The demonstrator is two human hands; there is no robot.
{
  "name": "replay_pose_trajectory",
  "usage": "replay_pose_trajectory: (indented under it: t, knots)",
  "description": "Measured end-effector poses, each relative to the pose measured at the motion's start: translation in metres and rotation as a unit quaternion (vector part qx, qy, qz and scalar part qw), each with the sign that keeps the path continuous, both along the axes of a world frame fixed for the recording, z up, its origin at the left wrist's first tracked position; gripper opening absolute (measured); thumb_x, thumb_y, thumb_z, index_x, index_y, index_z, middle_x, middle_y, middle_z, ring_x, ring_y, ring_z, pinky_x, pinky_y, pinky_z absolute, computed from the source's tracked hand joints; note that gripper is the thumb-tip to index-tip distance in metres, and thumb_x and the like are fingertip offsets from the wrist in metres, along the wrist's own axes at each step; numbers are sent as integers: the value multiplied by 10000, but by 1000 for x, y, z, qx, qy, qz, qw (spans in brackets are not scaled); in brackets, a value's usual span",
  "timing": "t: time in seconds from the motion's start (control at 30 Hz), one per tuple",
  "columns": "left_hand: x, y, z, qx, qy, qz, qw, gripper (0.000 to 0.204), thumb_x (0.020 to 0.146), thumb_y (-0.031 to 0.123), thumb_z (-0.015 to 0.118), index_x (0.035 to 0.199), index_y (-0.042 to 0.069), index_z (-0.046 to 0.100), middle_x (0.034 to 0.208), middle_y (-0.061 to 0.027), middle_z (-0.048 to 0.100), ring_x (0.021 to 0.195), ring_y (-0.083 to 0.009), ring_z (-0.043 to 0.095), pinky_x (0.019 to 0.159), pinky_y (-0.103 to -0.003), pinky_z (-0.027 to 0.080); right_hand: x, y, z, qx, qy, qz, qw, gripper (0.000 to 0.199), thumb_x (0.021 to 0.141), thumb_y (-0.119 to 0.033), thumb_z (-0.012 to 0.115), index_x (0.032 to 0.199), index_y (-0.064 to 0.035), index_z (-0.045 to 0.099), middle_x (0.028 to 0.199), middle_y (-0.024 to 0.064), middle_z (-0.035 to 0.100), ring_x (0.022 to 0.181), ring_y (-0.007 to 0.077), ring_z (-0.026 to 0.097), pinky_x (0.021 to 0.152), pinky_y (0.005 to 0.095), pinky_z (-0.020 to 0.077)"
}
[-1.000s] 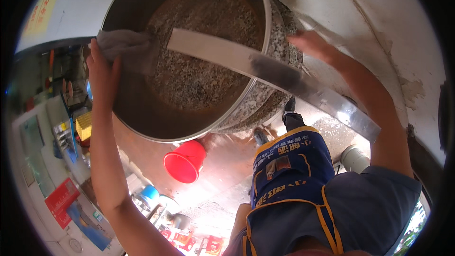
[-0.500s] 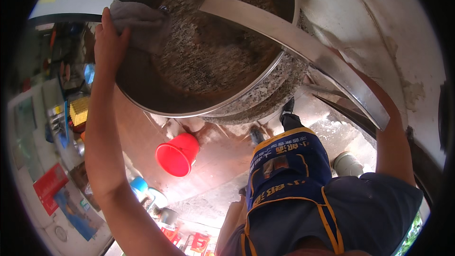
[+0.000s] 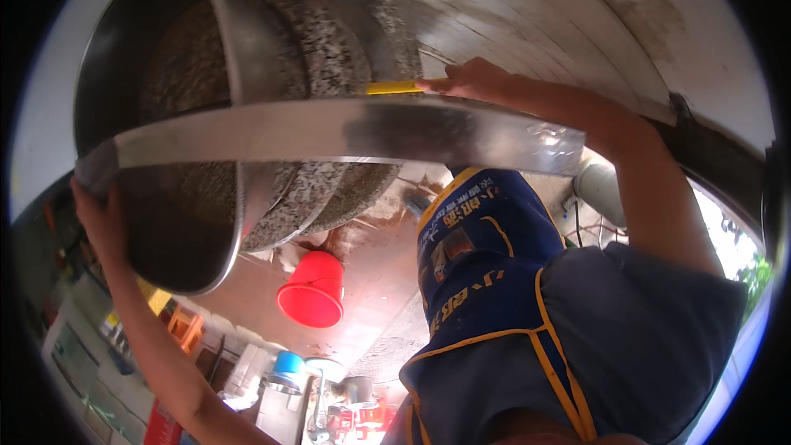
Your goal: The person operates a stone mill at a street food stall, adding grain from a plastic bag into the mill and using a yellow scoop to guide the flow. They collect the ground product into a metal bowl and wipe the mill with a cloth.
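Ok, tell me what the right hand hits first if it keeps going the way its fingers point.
Probably the yellow piece at the fingertips of the right hand, then the speckled millstone behind it; depth is unclear.

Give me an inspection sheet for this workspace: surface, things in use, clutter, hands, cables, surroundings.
Surface: wet concrete floor.
Things in use: speckled stone mill inside a steel drum; flat steel bar lies across it.
Clutter: red bucket, blue container, crates at lower left.
Hands: left hand grips the drum rim with a cloth; right hand holds a yellow handle.
Cables: nothing seen.
Surroundings: stained white wall, grey pipe, blue apron.
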State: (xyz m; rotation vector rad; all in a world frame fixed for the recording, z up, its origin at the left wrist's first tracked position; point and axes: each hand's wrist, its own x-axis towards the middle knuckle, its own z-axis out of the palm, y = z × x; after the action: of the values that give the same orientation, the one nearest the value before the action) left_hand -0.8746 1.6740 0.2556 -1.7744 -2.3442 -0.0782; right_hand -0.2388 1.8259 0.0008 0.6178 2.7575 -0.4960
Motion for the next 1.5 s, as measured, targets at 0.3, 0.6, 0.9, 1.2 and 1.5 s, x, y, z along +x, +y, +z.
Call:
replay_pose_trajectory:
  t: [0.3,0.6,0.9,1.2,1.5]
  knots:
    - [-18,6,3,-19,16,17,1000,707,902,276,702,1435,-66,390,1333,-308,548,1254,-414,535,1038,-434,423,23,-2,-3,-24,-7,-56,998,524,1040,-180,431,1500,-421,368,804,96,559,602,218,607,540,361,538]
    - [2,10,10,-45,11,-10,999,781,909,275,680,1499,-52,286,1476,-288,409,1357,-409,423,1118,-443,352,9,5,-3,-83,44,-194,976,409,1047,-314,453,1446,-405,447,684,20,519,490,142,526,421,299,465]
    - [40,13,18,-32,-15,-80,996,761,915,239,666,1523,-5,277,1432,-252,461,1295,-366,485,1096,-424,362,15,10,-34,31,151,-206,966,498,1028,-289,490,1477,-477,386,785,74,558,491,170,542,464,308,480]
    - [56,8,15,-2,-68,-18,998,788,878,248,748,1478,-34,323,1370,-276,497,1222,-368,535,1018,-430,429,-59,58,-23,-147,82,-221,961,496,1038,-211,459,1502,-374,395,757,51,606,504,198,587,455,337,504]
    - [54,20,14,-3,-45,52,998,836,856,255,771,1485,-41,306,1351,-296,492,1227,-404,510,1043,-435,402,-176,134,-9,-134,41,-181,973,384,1058,-287,404,1426,-347,494,905,124,685,787,283,698,675,396,590]
